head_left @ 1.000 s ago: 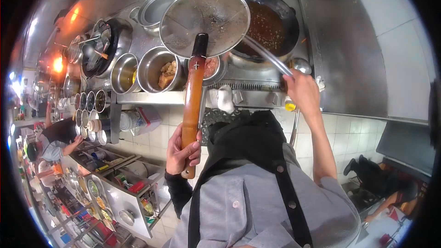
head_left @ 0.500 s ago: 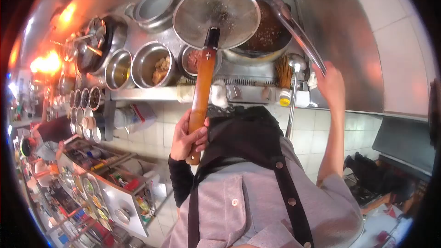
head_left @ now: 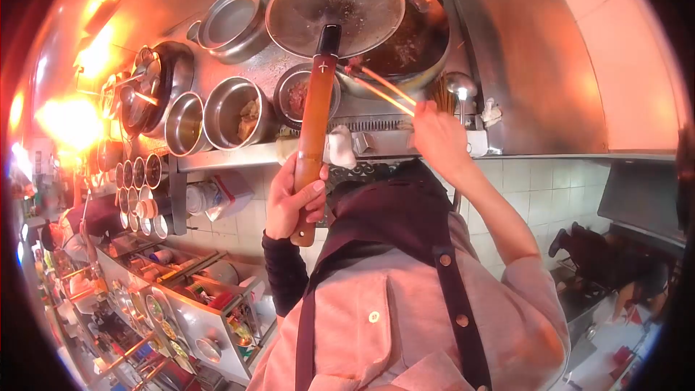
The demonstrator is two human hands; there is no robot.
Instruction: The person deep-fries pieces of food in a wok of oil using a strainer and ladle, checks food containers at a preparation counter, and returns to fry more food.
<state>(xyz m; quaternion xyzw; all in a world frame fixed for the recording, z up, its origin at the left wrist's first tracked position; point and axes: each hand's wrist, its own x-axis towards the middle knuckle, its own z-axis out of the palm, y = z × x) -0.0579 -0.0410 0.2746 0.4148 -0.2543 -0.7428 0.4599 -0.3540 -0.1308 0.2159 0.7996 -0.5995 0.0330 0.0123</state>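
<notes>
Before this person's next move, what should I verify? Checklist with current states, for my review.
1. Left hand closed round the strainer's handle: ok.
2. Right hand gripping the two-pronged utensil: ok.
3. Strainer mesh free of bits: not ok, dark specks show.
4. Strainer wholly over the wok: not ok, it overlaps only the left part in view.
5. Both hands away from the bright flames: ok.
6. Burner lit beneath the wok: cannot tell, hidden.

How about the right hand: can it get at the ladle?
Probably yes: the ladle lies near the right hand, its top uncovered, but the two thin rods that hand holds may hinder.
</notes>
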